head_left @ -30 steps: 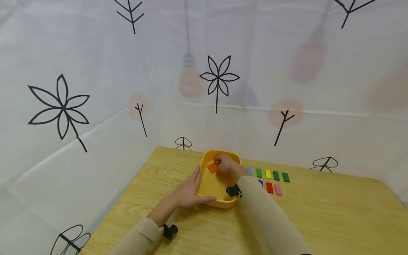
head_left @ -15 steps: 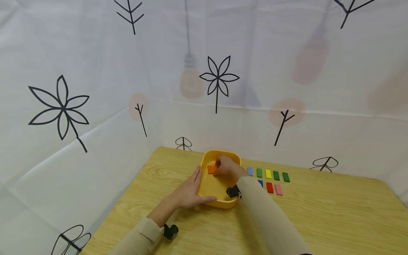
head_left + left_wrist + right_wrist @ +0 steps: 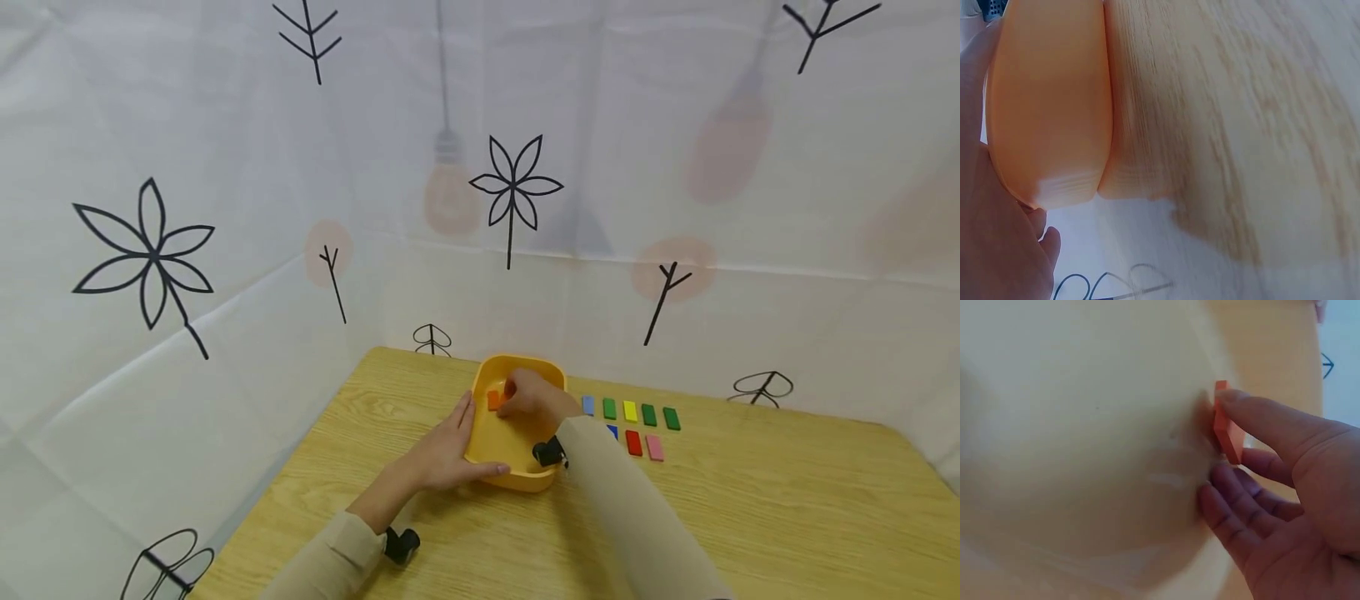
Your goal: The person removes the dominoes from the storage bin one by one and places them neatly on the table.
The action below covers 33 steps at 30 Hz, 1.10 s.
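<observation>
Inside a yellow plastic tray (image 3: 506,446), my right hand (image 3: 528,393) reaches to the far end. Its thumb and index finger pinch a thin orange domino-shaped block (image 3: 1229,425), which is tilted up on edge in the right wrist view; the other fingers are bent beneath it. In the head view an orange piece (image 3: 492,400) shows just left of these fingertips, and part of the orange there is covered by the hand. My left hand (image 3: 446,454) holds the tray's near left corner, fingers along the outer left wall and thumb over the near rim.
Right of the tray, several flat coloured blocks lie in two rows on the wooden table (image 3: 750,508), among them a yellow block (image 3: 630,412), a red block (image 3: 633,442) and a pink block (image 3: 655,448). A patterned white cloth (image 3: 585,308) hangs behind the table.
The right fingers have shifted slightly toward the orange pieces, which now show less and stand more upright than a second ago. The left hand and the tray stay in place.
</observation>
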{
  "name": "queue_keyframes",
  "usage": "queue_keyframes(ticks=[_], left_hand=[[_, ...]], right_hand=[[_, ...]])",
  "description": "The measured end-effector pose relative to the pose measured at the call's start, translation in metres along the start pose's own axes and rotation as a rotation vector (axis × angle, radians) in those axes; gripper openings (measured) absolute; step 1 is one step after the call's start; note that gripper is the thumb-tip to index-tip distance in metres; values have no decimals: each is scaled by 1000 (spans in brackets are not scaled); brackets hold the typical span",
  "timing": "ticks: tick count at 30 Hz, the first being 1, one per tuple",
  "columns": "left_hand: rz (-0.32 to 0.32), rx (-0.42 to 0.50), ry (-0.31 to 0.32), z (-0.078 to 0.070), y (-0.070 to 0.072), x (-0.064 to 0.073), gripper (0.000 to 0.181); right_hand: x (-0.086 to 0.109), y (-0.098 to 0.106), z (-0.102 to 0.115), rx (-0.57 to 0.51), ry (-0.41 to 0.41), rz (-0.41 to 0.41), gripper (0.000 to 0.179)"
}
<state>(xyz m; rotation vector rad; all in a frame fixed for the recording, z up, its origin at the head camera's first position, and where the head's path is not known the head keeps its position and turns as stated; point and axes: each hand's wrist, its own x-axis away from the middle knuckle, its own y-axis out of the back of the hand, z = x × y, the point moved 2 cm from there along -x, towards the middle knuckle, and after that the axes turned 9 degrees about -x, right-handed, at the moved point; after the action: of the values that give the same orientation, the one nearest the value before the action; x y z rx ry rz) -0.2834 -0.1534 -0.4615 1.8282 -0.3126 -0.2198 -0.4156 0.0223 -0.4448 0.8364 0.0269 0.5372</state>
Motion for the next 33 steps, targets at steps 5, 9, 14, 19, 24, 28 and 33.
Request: queue_keyframes(ticks=[5,9,14,19,24,28,33], left_hand=[[-11,3,0,0,1,-1,124],[-7,-1,0,0,1,-1,125],[1,2,5,1,1,0,125],[2,-3,12,0,1,0,125],[-3,-3,10,-1,-2,0,125],[-6,-6,16,-3,-2,1,126],[-2,2,26,-5,-2,2,128]], right_hand=[[6,8,10,74,120,29,42],[10,13,17,110,176,58,40],[18,19,23,130,267,79,39],[35,26,21,88,314,63,38],[58,31,11,0,319,37,37],[74,36,1,-35,312,-6,38],[96,43,-12,-75,322,-47,41]])
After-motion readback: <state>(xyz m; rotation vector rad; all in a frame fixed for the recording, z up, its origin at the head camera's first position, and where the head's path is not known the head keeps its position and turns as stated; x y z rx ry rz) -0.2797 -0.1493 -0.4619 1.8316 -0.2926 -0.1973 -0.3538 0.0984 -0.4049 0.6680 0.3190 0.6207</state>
